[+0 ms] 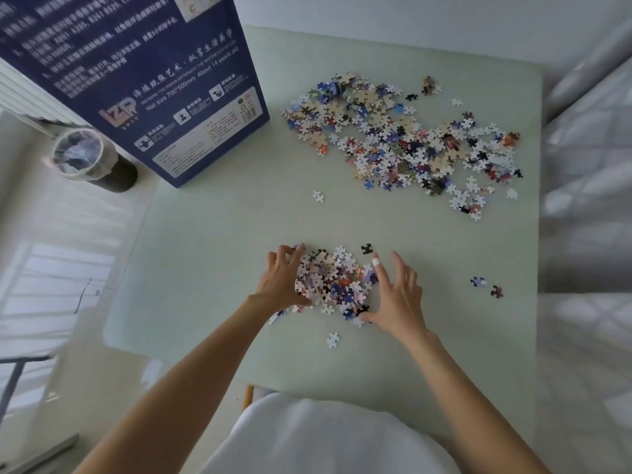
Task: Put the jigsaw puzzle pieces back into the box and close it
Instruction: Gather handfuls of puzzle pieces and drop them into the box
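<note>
A small heap of jigsaw pieces (333, 280) lies near the front middle of the pale green table (212, 254). My left hand (280, 280) rests against the heap's left side, fingers curved along it. My right hand (393, 295) lies on the heap's right side with fingers spread and straight; one fingertip wears a white bandage. A much larger spread of jigsaw pieces (403, 145) covers the far right of the table. The tall dark blue puzzle box (143, 83) stands upright at the far left corner; its opening is out of view.
Stray pieces lie apart: one white (318, 196), one black (366, 249), one near the front (332, 339), two at the right (485, 285). A lined waste bin (89, 159) stands on the floor at the left. A bed (588, 186) borders the table's right edge.
</note>
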A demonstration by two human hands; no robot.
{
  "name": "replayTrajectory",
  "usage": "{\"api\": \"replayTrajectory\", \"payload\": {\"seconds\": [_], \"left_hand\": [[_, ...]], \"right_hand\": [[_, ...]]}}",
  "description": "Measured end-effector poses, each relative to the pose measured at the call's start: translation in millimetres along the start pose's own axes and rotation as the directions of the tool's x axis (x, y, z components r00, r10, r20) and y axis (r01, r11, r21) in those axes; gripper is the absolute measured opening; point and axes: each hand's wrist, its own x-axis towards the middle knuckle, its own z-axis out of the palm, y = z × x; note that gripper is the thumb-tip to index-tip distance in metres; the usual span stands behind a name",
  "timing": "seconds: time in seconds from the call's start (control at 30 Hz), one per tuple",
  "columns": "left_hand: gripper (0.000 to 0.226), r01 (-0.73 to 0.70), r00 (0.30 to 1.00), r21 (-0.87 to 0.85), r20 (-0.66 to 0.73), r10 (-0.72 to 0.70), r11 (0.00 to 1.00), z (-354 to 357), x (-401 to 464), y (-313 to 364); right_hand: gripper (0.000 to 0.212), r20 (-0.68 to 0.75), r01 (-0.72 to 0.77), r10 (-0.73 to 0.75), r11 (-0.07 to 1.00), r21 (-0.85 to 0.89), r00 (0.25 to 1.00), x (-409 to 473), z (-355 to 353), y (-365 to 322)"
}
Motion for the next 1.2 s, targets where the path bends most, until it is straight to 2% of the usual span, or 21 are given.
{"api": "replayTrajectory", "payload": {"seconds": [0.07, 0.2, 0.37, 0.53, 0.6, 0.67, 0.77, 0.87, 0.93, 1.07, 1.2], "left_hand": [[0.121, -0.018, 1.000, 0.002, -0.010, 0.018, 1.000, 0, 2, 0], [0.117, -0.072, 0.997, 0.000, -0.016, 0.072, 0.997, 1, 5, -4], [0.100, -0.160, 0.986, -0.040, -0.044, 0.159, 0.986, -2, 7, -12], [0.091, -0.211, 0.977, -0.066, -0.053, 0.208, 0.975, -6, 12, -15], [0.088, -0.219, 0.975, -0.071, -0.052, 0.216, 0.973, -7, 14, -15], [0.084, -0.224, 0.974, -0.064, -0.050, 0.222, 0.972, -7, 14, -15], [0.076, -0.249, 0.968, -0.051, -0.057, 0.246, 0.967, -6, 15, -14], [0.077, -0.262, 0.964, -0.063, -0.069, 0.257, 0.963, -4, 12, -14], [0.084, -0.242, 0.968, -0.067, -0.086, 0.236, 0.968, -3, 9, -14], [0.097, -0.210, 0.974, 0.000, -0.085, 0.209, 0.978, 0, 2, -12], [0.090, -0.220, 0.973, -0.028, -0.075, 0.217, 0.975, 1, 2, -8]], "right_hand": [[0.123, 0.028, -0.099, 0.098, 0.994, 0.038, 0.995, -6, 7, -4], [0.113, -0.006, -0.073, 0.076, 0.977, 0.199, 0.997, -1, 24, -38], [0.105, 0.022, 0.000, -0.002, 0.997, 0.081, 1.000, 23, 25, -75], [0.094, 0.022, 0.039, -0.036, 0.988, -0.151, 0.999, 41, 13, -78], [0.091, 0.001, 0.048, -0.049, 0.984, -0.171, 0.999, 48, 8, -77], [0.095, 0.014, 0.078, -0.077, 0.984, -0.161, 0.997, 51, 6, -76], [0.111, 0.043, 0.123, -0.118, 0.984, -0.128, 0.992, 53, 6, -77], [0.119, 0.080, 0.164, -0.155, 0.978, -0.126, 0.985, 55, 4, -82], [0.113, 0.083, 0.151, -0.141, 0.980, -0.129, 0.986, 58, 3, -84], [0.081, 0.075, 0.136, -0.126, 0.981, -0.137, 0.989, 62, 2, -81], [0.068, 0.047, 0.126, -0.120, 0.982, -0.138, 0.992, 57, 4, -82]]}}
